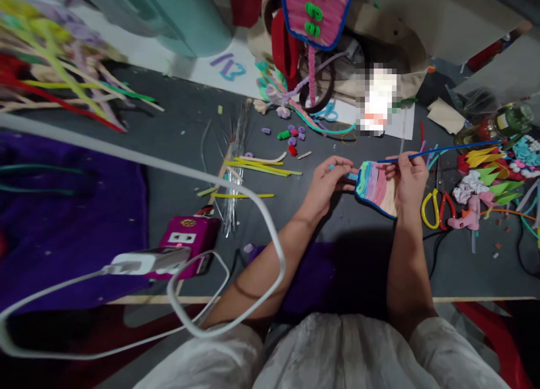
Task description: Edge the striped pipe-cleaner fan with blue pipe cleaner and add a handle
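Note:
Between my hands is a small panel of pastel pipe-cleaner stripes (375,184), green through purple and pink to cream, with a blue edging. My left hand (331,181) pinches a light blue tab at the panel's left side. My right hand (407,175) grips the panel's right side, fingers closed. A long blue pipe cleaner (458,148) runs along the top edge, passes by my right fingers and sticks out to the right. Just right of my right hand lie scissors (439,209) with one yellow and one red handle, beside a pink glue gun (468,215).
Yellow pipe cleaners (257,165) and silver wires (236,181) lie left of my hands. A white cable loops over a magenta power socket (189,240). Small coloured curls (293,135), a pink panel with green knots (316,12) and a glass bottle (498,125) are farther back.

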Demonstrator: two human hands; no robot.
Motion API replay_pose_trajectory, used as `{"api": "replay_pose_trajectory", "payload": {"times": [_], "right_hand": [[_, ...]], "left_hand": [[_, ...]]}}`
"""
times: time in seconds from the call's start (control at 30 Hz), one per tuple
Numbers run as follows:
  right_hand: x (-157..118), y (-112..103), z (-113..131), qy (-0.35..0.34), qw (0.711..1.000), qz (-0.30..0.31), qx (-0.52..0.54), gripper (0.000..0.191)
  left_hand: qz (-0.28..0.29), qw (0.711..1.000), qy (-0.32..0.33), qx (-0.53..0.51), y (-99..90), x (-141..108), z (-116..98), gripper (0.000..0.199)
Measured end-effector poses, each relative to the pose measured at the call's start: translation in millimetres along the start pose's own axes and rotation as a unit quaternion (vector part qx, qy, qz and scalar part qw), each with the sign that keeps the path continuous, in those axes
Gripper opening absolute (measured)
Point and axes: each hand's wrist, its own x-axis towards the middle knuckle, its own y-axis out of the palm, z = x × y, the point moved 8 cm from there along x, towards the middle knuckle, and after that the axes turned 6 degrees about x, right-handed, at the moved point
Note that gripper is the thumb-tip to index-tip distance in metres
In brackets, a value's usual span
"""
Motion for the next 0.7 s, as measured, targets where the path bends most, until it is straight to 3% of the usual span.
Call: {"api": "replay_pose_trajectory", "payload": {"times": [0.27, 0.53, 0.7], "right_hand": [[-8.9, 39.5, -0.2, 0.025, 0.993, 0.112, 0.001, 0.025], [-11.3, 35.9, 19.7, -0.063, 0.991, 0.073, -0.092, 0.013], [-13.4, 38.7, 14.5, -0.062, 0.990, 0.075, -0.100, 0.016]], "left_hand": [[0.038, 0.998, -0.026, -0.038, -0.6, 7.7, 8.4, 0.038], [0.053, 0.996, -0.026, -0.073, 9.6, 0.4, 6.6, 0.029], [0.054, 0.995, -0.032, -0.079, 11.7, 0.3, 10.6, 0.030]]}}
